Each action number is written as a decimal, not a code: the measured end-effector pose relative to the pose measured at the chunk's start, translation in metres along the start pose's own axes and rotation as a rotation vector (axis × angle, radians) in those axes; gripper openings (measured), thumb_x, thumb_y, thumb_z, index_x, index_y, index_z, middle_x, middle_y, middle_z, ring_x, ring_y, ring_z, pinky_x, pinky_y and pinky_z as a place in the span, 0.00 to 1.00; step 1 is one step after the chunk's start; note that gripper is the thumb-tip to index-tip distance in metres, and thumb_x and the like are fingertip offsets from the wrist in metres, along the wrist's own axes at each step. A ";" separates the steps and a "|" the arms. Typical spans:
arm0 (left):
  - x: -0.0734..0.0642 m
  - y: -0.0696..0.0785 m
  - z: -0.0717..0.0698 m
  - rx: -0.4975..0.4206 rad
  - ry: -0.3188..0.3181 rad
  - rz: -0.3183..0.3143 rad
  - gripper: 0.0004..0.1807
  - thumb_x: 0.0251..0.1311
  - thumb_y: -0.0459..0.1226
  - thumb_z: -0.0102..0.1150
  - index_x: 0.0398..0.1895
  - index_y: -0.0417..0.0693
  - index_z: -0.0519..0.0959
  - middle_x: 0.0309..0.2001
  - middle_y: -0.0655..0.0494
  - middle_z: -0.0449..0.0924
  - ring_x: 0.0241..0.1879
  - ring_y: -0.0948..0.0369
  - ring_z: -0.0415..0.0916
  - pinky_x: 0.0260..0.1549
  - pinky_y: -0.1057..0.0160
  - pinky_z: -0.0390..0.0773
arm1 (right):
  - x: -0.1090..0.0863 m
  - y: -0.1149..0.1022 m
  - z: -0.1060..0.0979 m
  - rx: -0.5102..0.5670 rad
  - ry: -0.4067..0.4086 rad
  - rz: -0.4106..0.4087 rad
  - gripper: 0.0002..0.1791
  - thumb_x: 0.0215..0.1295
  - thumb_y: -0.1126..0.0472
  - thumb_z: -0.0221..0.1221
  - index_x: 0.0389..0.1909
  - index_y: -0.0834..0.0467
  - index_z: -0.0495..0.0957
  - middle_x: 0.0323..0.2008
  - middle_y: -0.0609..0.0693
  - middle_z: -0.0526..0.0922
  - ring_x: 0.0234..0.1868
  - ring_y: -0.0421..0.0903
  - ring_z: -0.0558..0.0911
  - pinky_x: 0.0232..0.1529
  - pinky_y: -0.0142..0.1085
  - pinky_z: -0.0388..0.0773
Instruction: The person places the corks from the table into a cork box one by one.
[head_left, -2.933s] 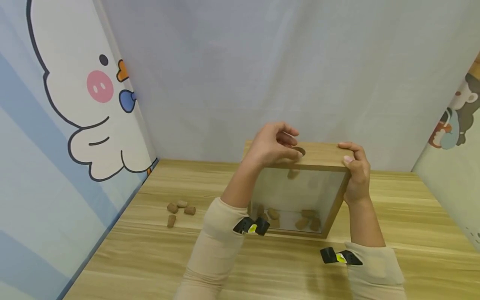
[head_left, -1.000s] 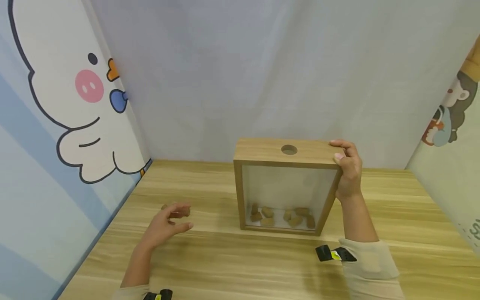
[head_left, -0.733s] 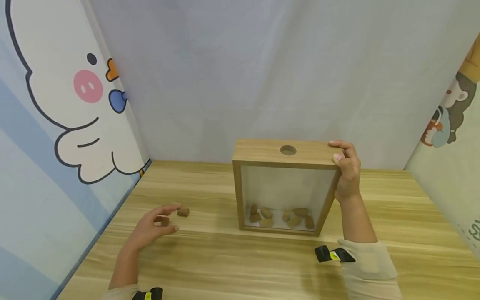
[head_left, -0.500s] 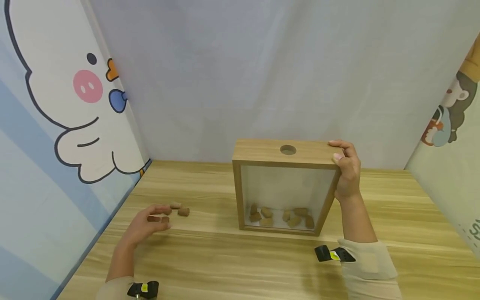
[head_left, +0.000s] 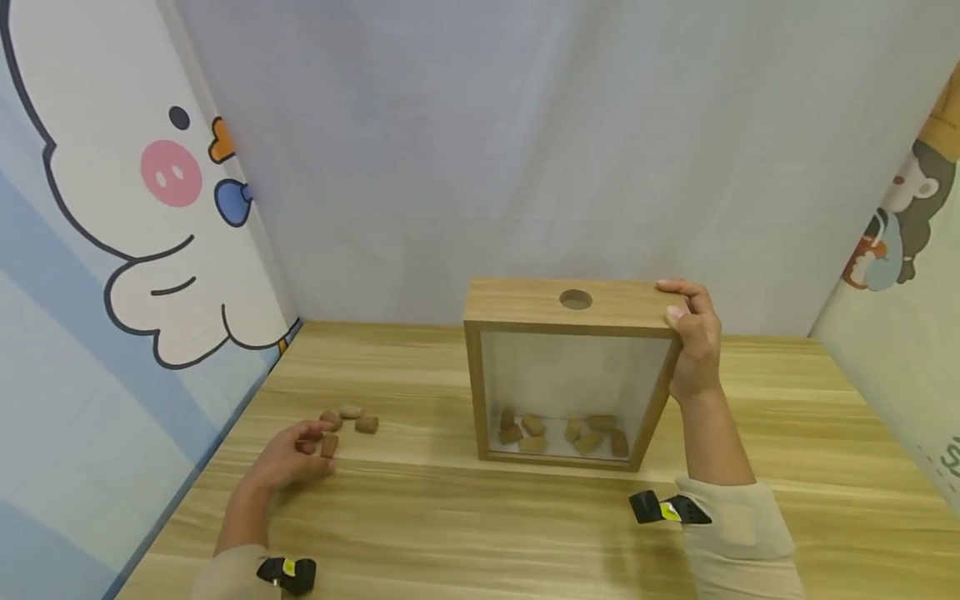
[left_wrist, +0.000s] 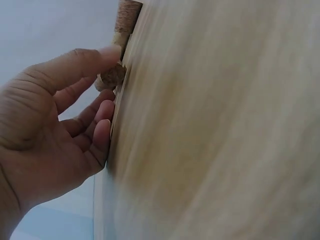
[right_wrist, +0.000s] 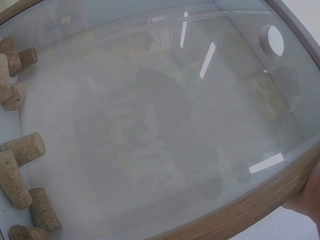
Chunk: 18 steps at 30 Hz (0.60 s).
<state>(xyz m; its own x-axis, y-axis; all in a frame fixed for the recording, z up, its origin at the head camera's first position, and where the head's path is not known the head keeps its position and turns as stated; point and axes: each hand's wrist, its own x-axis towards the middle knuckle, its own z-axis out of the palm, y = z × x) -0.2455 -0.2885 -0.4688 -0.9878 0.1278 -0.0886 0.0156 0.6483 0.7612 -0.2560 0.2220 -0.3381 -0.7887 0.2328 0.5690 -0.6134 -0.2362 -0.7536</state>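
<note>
An upright wooden box (head_left: 474, 392) with a clear front panel and a round hole (head_left: 576, 300) in its top stands on the table. Several corks (head_left: 588, 443) lie on its floor; the right wrist view shows these corks (right_wrist: 44, 209) through the panel. My right hand (head_left: 696, 346) grips the box's upper right corner, thumb in front. Over at the left, my left hand (head_left: 285, 457) is low at the tabletop, thumb and fingers spread on either side of a cork (head_left: 329, 447). In the left wrist view, this cork (left_wrist: 111, 78) shows just beyond the thumb.
Beyond the left hand lie more loose corks: a pale cork (head_left: 351, 412), a brown cork (head_left: 367, 425) and one cork (head_left: 331, 419) by the fingertips. A grey curtain (head_left: 480, 167) hangs behind the wood-grain table (head_left: 420, 517), and printed cloths flank it left and right.
After dropping a cork through the box's hole, the left hand has moved down and left to the loose corks, its thumb and fingers coming around the nearest one. The right hand keeps its grip.
</note>
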 end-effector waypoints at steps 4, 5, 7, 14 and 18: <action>0.006 0.002 0.001 0.077 0.008 0.051 0.27 0.43 0.32 0.72 0.48 0.33 0.75 0.42 0.41 0.74 0.42 0.48 0.69 0.42 0.51 0.69 | 0.000 0.000 0.000 -0.004 0.002 0.000 0.16 0.55 0.62 0.44 0.41 0.55 0.77 0.40 0.55 0.69 0.40 0.49 0.67 0.36 0.39 0.65; 0.007 0.003 0.001 0.086 0.010 0.054 0.25 0.43 0.32 0.71 0.47 0.33 0.75 0.41 0.43 0.74 0.41 0.49 0.70 0.41 0.52 0.69 | 0.000 0.000 0.000 -0.004 0.002 -0.002 0.16 0.56 0.62 0.44 0.41 0.55 0.77 0.40 0.55 0.69 0.40 0.49 0.67 0.36 0.39 0.65; 0.007 0.005 0.000 0.080 0.007 0.043 0.24 0.43 0.32 0.71 0.45 0.34 0.75 0.39 0.44 0.75 0.41 0.49 0.71 0.40 0.52 0.70 | 0.000 0.001 0.000 -0.002 -0.001 0.000 0.16 0.56 0.62 0.45 0.42 0.56 0.77 0.40 0.55 0.70 0.40 0.49 0.68 0.36 0.39 0.65; -0.001 0.012 -0.002 0.005 -0.048 -0.001 0.25 0.44 0.33 0.72 0.46 0.36 0.74 0.45 0.42 0.74 0.47 0.46 0.70 0.40 0.50 0.74 | -0.002 0.003 0.000 -0.033 0.003 0.011 0.16 0.56 0.61 0.44 0.42 0.54 0.77 0.41 0.55 0.69 0.41 0.49 0.67 0.38 0.41 0.63; -0.002 0.020 0.000 -0.019 -0.064 0.042 0.25 0.44 0.31 0.71 0.47 0.33 0.74 0.44 0.43 0.75 0.46 0.46 0.71 0.42 0.50 0.73 | -0.001 0.003 -0.001 -0.036 0.009 0.005 0.16 0.56 0.61 0.44 0.42 0.55 0.77 0.41 0.55 0.69 0.41 0.50 0.67 0.39 0.43 0.62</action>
<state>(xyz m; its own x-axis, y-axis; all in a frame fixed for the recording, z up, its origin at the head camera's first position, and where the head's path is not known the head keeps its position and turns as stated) -0.2431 -0.2758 -0.4531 -0.9745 0.2025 -0.0963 0.0535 0.6269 0.7773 -0.2572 0.2215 -0.3411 -0.7914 0.2400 0.5622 -0.6073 -0.2033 -0.7680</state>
